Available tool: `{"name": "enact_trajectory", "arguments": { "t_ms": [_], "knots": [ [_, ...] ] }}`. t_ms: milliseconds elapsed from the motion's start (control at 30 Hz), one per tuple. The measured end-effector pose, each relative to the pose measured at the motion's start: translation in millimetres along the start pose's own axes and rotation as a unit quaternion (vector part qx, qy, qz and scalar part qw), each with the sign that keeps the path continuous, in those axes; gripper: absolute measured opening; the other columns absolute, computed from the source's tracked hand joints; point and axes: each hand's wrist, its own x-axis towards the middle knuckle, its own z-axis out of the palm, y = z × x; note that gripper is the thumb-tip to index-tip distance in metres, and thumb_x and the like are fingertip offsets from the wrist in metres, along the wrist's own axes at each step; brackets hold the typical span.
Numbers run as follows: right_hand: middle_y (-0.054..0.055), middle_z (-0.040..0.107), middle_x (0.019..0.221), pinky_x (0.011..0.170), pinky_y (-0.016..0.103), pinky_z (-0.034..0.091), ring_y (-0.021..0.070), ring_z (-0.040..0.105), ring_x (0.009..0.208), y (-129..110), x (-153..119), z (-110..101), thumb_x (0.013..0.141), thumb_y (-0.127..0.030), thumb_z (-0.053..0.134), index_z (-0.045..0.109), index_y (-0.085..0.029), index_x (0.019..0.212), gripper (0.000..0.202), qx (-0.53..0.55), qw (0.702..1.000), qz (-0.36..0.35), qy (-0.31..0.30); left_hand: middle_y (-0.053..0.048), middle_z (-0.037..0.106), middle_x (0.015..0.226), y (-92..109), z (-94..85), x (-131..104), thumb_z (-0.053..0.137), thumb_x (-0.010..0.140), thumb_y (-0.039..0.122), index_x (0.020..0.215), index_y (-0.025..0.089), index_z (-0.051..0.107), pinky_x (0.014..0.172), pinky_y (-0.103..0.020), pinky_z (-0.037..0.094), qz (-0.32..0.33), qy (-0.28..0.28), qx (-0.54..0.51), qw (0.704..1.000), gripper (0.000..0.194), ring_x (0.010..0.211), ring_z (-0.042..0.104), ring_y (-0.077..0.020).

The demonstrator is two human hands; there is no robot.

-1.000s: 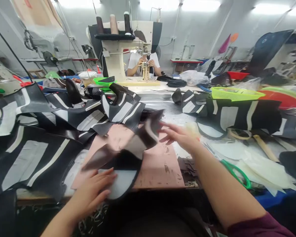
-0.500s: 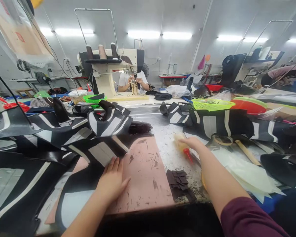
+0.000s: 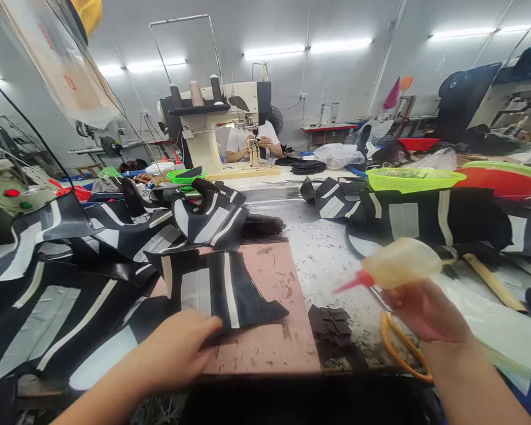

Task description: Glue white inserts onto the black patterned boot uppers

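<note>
Now we pin the striped black piece [image 3: 216,289] at lower centre with our left hand [image 3: 177,348] while our right hand [image 3: 425,310] grips the glue bottle [image 3: 398,268], and an early squeeze could drip onto the pink mat [image 3: 274,342].

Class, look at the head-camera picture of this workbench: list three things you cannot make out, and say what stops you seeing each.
1. Right hand fingers around the squeeze bottle: motion blur smears them.
2. Orange-handled scissors: the right hand and forearm cover the blades.
3. Near edge of the black-and-white panel: the left hand covers it where it grips.
4. What the person at the sewing machine handles: too small.
</note>
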Motion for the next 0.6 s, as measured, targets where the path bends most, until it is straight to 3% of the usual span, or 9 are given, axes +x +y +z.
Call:
{"name": "enact_trajectory", "arguments": {
  "t_ms": [33,100,200,333,467,600],
  "knots": [
    [0.002,0.066,0.081,0.036,0.020,0.043,0.0103,0.051,0.049,3.0,-2.2,4.1,0.046,-0.038,0.080,0.064,-0.026,0.094,0.052,0.015,1.000,-0.001,-0.020,-0.008,0.065,0.103,10.5,1.8,11.6,0.045,0.079,0.025,0.106,0.021,0.061,0.086,-0.037,0.048,-0.006,0.020,0.019,1.000,0.032,0.096,0.061,-0.0239],
    [0.003,0.067,0.088,0.037,0.018,0.042,0.0101,0.052,0.052,10.8,-3.6,14.0,0.049,-0.034,0.080,0.063,-0.027,0.099,0.054,0.030,0.998,-0.009,-0.058,-0.016,0.052,0.126,27.3,11.1,38.5,0.042,0.085,0.034,0.123,0.013,0.051,0.099,-0.044,0.038,-0.048,0.071,0.061,0.994,0.044,0.119,0.046,-0.0300],
    [0.004,0.066,0.098,0.037,0.018,0.041,0.0162,0.059,0.068,23.9,-1.5,24.9,0.050,-0.041,0.081,0.061,-0.029,0.104,0.059,0.041,0.996,-0.017,-0.071,-0.020,0.037,0.138,36.7,29.0,67.1,0.041,0.087,0.035,0.129,0.005,0.044,0.104,-0.048,0.030,-0.106,0.029,0.088,0.990,0.052,0.131,0.026,-0.0357],
    [0.008,0.066,0.096,0.039,0.021,0.044,0.0189,0.061,0.069,39.2,2.0,30.1,0.051,-0.049,0.079,0.059,-0.025,0.107,0.064,0.009,0.996,-0.016,-0.082,-0.014,0.039,0.139,32.1,35.1,65.2,0.046,0.084,0.032,0.128,0.012,0.048,0.107,-0.044,0.028,-0.022,-0.042,0.036,0.998,0.048,0.130,0.029,-0.0322],
    [0.008,0.066,0.085,0.043,0.023,0.046,0.0173,0.059,0.062,55.4,8.0,48.7,0.053,-0.040,0.080,0.057,-0.021,0.105,0.060,-0.064,0.992,-0.029,-0.101,-0.009,0.054,0.125,30.2,27.1,57.1,0.053,0.083,0.036,0.118,0.020,0.057,0.104,-0.044,0.033,0.013,-0.023,-0.015,1.000,0.040,0.121,0.043,-0.0293],
    [0.006,0.064,0.079,0.045,0.027,0.048,0.0214,0.061,0.067,71.3,22.6,86.2,0.047,-0.046,0.080,0.058,-0.017,0.091,0.056,-0.161,0.983,-0.063,-0.063,-0.009,0.041,0.138,27.7,27.8,61.3,0.065,0.074,0.034,0.129,0.025,0.047,0.104,-0.049,0.032,0.020,-0.039,-0.010,0.999,0.058,0.125,0.036,-0.0354]
  ]
}}
